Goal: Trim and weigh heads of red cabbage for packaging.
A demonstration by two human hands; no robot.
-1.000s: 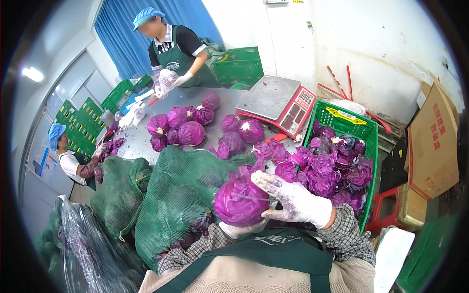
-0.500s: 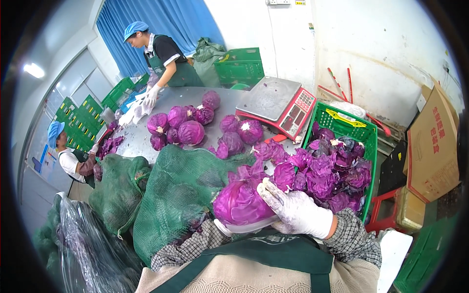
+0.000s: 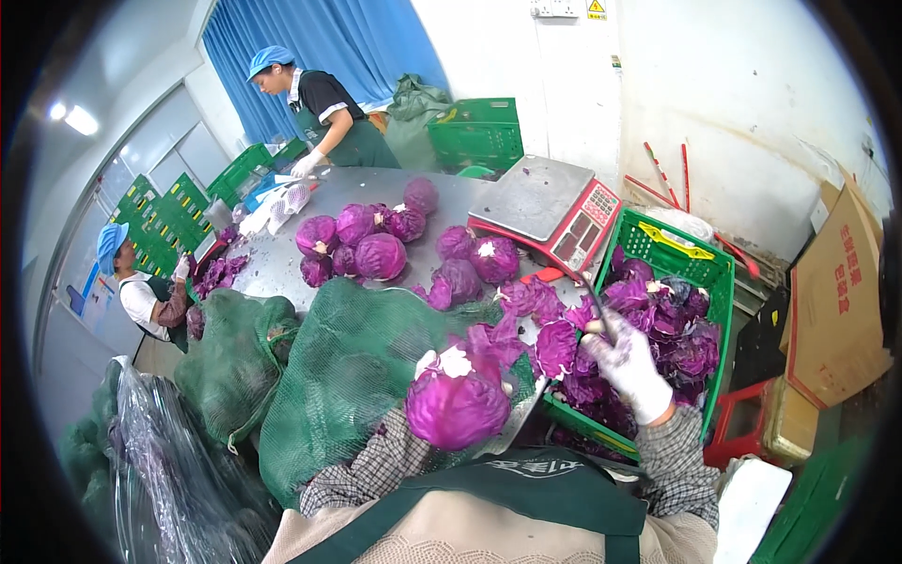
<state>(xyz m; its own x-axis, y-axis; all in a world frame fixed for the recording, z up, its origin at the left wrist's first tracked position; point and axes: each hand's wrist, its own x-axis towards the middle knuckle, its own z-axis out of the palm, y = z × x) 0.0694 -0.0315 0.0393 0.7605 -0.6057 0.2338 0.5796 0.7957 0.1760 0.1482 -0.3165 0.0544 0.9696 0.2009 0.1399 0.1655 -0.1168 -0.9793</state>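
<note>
A purple red cabbage [image 3: 458, 406] sits in front of my apron, its pale cut stem facing up. My left hand [image 3: 426, 363] is closed round it from the left and below. Only a bit of white glove shows there; the cabbage hides the rest. Over the near-left part of a green crate [image 3: 722, 329], my right hand [image 3: 628, 371], in a stained white glove, pinches a thin dark curved piece [image 3: 596, 299]. It looks like a cabbage leaf seen edge-on. Loose purple leaves [image 3: 672, 343] fill the crate below.
Several whole cabbages [image 3: 380, 256] lie on the metal table [image 3: 310, 188]. A red scale [image 3: 540, 211] stands behind the crate. Green mesh sacks [image 3: 357, 348] bulge at my left. Two co-workers [image 3: 329, 117] [image 3: 155, 296] stand across the table and at far left. A cardboard box [image 3: 832, 282] leans at right.
My right hand has left the cabbage and moved right and up over the crate with the thin piece. The cabbage has turned, so its pale stem now shows.
</note>
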